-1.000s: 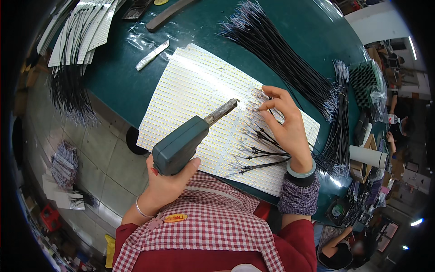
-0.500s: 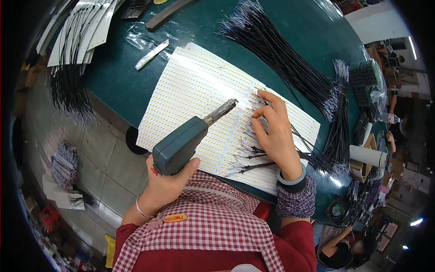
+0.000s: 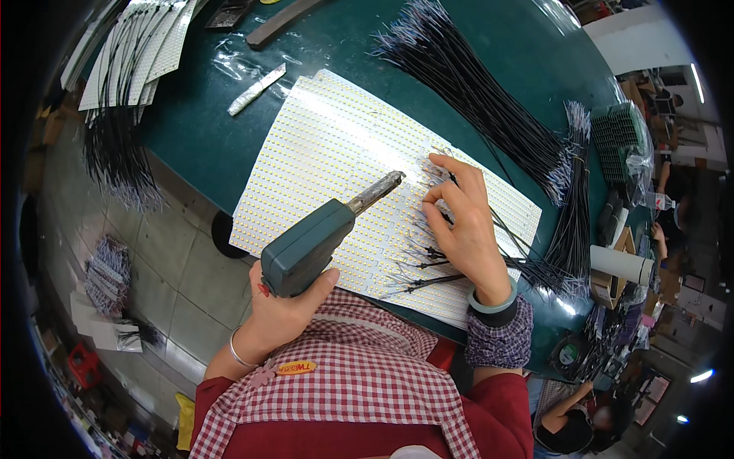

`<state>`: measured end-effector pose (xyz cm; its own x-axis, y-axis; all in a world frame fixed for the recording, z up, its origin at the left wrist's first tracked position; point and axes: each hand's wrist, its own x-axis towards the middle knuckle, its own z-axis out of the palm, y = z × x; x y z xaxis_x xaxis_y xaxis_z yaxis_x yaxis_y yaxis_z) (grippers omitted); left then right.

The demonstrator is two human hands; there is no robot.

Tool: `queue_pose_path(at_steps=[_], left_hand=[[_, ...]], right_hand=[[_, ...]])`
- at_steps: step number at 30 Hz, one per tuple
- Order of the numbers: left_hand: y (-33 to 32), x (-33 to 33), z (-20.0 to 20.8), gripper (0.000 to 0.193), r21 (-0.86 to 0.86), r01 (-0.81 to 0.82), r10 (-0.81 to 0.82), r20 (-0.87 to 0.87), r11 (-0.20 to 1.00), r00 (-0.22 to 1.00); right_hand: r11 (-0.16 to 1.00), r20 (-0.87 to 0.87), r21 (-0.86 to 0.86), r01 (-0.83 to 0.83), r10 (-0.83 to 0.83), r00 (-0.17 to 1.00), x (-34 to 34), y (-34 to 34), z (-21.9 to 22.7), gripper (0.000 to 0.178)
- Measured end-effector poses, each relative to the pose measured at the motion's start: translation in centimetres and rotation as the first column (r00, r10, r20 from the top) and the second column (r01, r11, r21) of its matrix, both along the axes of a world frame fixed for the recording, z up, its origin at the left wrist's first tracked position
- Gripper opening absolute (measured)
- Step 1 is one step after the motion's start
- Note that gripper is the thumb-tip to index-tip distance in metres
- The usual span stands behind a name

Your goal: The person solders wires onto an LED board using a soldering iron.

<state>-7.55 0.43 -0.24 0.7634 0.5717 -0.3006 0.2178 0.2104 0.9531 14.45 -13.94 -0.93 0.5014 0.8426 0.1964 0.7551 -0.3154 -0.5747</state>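
My left hand (image 3: 287,310) is wrapped round the grip of a dark green soldering gun (image 3: 306,243). Its metal tip points up and right, just above a stack of white LED boards (image 3: 321,145) dotted with small yellow chips. Over the right part of the boards, my right hand (image 3: 466,222) has its fingers bent, thumb and forefinger nearly together. A dark piece of black wire (image 3: 453,179) shows between its fingers; the grip on it is partly hidden. Several black wires with stripped, pale ends (image 3: 417,264) lie along the board's seam, beside and under this hand.
A big bundle of black wires (image 3: 474,92) lies behind the boards, with another bundle (image 3: 569,206) at the right. More LED boards with wires (image 3: 130,69) hang over the far-left table edge. A foil-like strip (image 3: 257,90) and a grey bar (image 3: 283,23) lie on the green table (image 3: 344,38).
The soldering gun has shifted slightly right and down, its tip closer to my right hand. My right fingers have moved a little, and a dark bit of wire now shows between them.
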Motion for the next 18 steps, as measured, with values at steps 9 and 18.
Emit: queue_pose_path(at_steps=[9, 18], left_hand=[[-0.4, 0.0, -0.4, 0.023, 0.01, 0.012, -0.013, 0.024, 1.0, 1.0], [-0.7, -0.4, -0.7, 0.022, 0.096, 0.06, -0.061, 0.001, 0.994, 0.998]], right_hand=[[0.999, 0.122, -0.034, 0.003, 0.001, 0.993, 0.1, 1.1, -0.5, 0.009], [0.995, 0.115, -0.098, 0.002, 0.009, 0.993, 0.2, 1.7, 0.2, 0.009]])
